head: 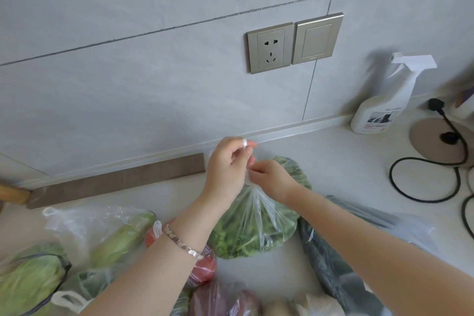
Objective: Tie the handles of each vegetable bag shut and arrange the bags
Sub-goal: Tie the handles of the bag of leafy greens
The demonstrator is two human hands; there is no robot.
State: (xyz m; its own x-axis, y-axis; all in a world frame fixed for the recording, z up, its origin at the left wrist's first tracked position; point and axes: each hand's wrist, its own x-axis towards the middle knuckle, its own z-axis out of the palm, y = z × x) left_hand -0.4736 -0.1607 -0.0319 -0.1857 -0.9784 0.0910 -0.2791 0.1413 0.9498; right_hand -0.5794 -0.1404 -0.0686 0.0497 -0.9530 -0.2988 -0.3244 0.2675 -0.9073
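A clear plastic bag of leafy greens (252, 233) stands on the pale counter (333, 174) near the wall. Its handles are gathered above it. My left hand (225, 167) pinches one white handle end up high, wrapped over a fingertip. My right hand (272, 177) grips the twisted neck of the same bag just below. Other vegetable bags lie around: a pale green one (112, 233) at the left, tomatoes (202, 264) under my left forearm, a cabbage bag (28, 282) at the far left, dark long vegetables (331, 264) at the right, purple ones (223, 300) at the bottom.
A white spray bottle (379, 108) stands by the wall at the right. Beside it sit a round kettle base (436, 138) and a looping black cord (423, 182). A brown strip (115, 182) runs along the wall foot. A socket (270, 47) and switch are on the tiled wall.
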